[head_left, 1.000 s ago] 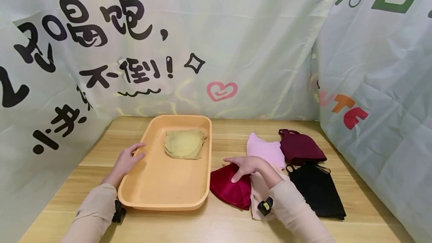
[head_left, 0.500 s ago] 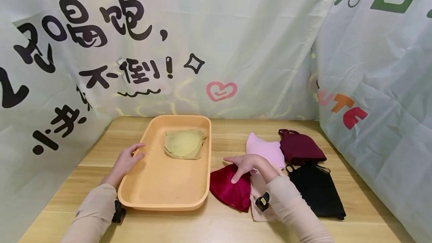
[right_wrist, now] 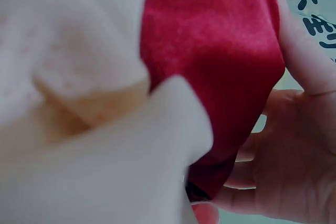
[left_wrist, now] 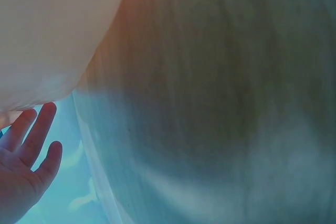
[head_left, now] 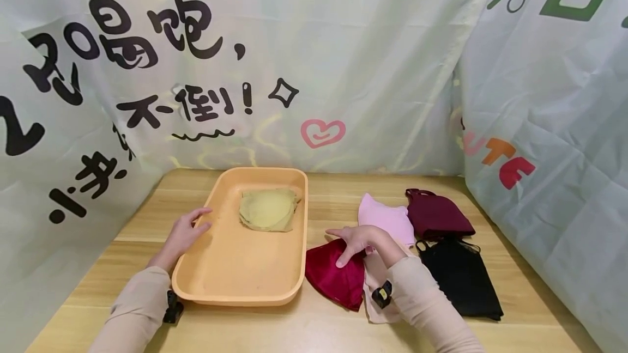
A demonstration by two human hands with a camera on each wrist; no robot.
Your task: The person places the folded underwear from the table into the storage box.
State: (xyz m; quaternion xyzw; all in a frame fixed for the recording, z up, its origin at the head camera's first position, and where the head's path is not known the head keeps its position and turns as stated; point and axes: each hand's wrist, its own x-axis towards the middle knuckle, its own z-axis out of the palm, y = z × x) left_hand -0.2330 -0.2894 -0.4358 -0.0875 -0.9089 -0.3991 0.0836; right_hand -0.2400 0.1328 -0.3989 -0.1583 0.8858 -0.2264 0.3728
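On the wooden table (head_left: pixel 324 331) lie a pink cloth (head_left: pixel 387 219), a maroon cloth (head_left: pixel 436 217) and a black cloth (head_left: pixel 461 277), near each other. A printed white curtain (head_left: pixel 343 59) hangs behind the table.

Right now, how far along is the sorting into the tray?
One yellow cloth already lies in the tray. The right hand grips the red cloth beside the tray; the left hand rests on the tray's rim. Pink, maroon, black and beige cloths remain on the table.
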